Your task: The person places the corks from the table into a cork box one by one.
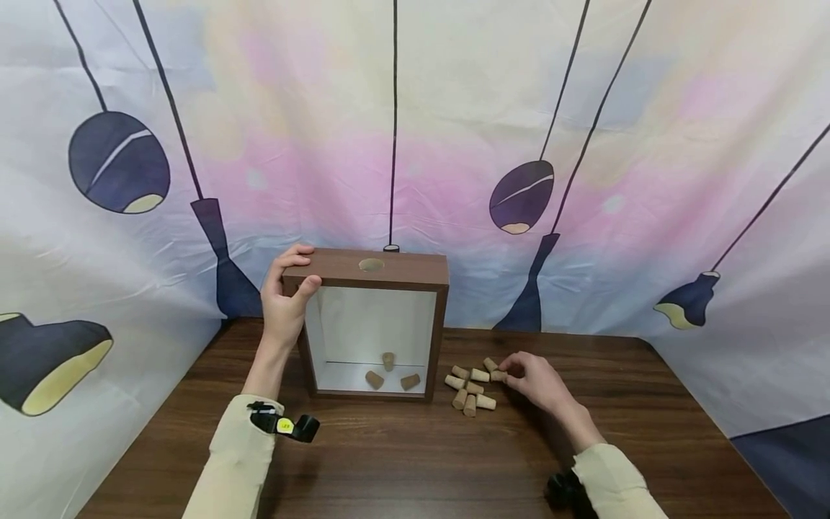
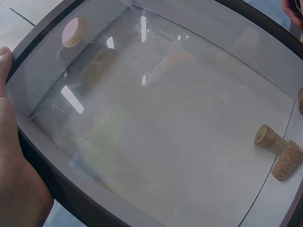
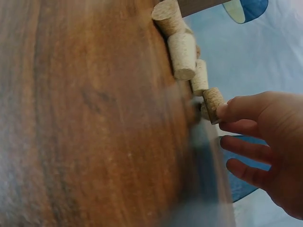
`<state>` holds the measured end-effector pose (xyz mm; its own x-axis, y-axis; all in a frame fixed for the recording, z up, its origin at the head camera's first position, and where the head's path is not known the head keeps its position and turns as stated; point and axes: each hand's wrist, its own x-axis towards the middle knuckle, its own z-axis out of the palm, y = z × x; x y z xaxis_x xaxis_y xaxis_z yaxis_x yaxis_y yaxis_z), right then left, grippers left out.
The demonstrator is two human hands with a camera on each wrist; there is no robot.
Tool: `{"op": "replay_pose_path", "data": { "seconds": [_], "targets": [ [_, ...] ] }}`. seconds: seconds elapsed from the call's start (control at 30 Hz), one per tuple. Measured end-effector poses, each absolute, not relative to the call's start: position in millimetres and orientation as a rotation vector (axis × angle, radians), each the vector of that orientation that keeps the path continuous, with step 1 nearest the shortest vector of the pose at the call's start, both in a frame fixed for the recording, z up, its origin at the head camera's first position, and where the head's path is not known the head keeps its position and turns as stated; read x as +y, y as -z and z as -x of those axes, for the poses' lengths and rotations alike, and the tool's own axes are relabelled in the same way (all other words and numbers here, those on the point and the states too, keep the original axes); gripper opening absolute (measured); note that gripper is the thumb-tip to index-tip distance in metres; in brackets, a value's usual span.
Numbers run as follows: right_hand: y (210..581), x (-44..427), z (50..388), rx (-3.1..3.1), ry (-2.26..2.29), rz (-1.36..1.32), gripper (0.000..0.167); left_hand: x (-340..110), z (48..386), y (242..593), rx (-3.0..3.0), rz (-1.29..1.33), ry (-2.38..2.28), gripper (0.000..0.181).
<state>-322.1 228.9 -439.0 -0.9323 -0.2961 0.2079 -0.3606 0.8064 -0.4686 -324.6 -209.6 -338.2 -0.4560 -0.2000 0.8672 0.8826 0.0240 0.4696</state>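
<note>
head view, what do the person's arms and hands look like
The left sleeve is cream, with a black device bearing a yellow label; the right sleeve is cream too, with another black device beside it. The left hand and right hand are bare.

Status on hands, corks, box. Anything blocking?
Left hand grips box at upper left corner. Right hand pinches a cork at the pile's edge. Three corks inside box. Top hole uncovered.
</note>
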Motion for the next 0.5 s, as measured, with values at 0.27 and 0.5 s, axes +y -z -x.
{"op": "replay_pose_path", "data": {
  "seconds": [0.27,0.5],
  "targets": [
    [415.7,229.0,319.4,-2.823,-0.774,-0.577,0.013,-210.4,324.7,337.6,-1.430,0.747,1.577,0.057],
    [387.8,225.4,319.4,-2.746,-0.682,-0.619,0.013,-211.0,323.6,337.4,-1.431,0.755,1.574,0.055]
  ]
}}
